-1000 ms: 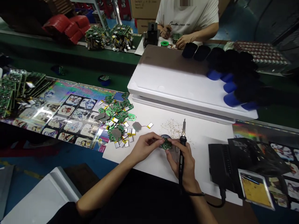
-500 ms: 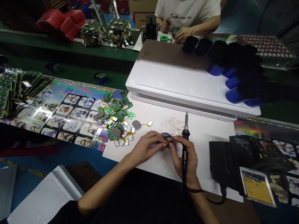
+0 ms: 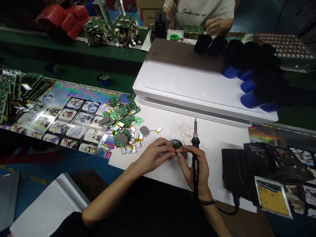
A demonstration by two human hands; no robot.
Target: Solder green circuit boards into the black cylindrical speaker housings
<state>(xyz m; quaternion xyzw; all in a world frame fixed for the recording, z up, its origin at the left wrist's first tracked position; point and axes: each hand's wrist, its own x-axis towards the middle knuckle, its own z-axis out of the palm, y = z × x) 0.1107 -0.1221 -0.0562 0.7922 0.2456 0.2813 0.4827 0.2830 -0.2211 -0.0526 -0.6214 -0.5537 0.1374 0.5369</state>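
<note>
My left hand (image 3: 155, 156) pinches a small round green circuit board (image 3: 176, 144) at its fingertips, and the board's dark round back or holder is partly hidden by my fingers. My right hand (image 3: 197, 168) grips a black soldering iron (image 3: 195, 144) upright, its metal tip (image 3: 195, 123) pointing away from me and touching nothing. Those fingertips meet the board's near edge. To the left lies a heap of green boards (image 3: 123, 120) and small silver-yellow pouch batteries (image 3: 130, 141). One loose battery with thin wires (image 3: 158, 129) sits nearer my hands.
A white sheet (image 3: 158, 174) under my hands carries scattered solder crumbs. A white foam slab (image 3: 187, 79) lies beyond it, with blurred black and blue shapes on top. A black unit (image 3: 233, 171) stands right. Across the table, a co-worker's hands work near stacked boards.
My view has shifted slightly. The iron has gone from tilted to more upright, and my fingers now cover more of the board. The co-worker's hand has lifted, and a stack of boards shows in front of them.
</note>
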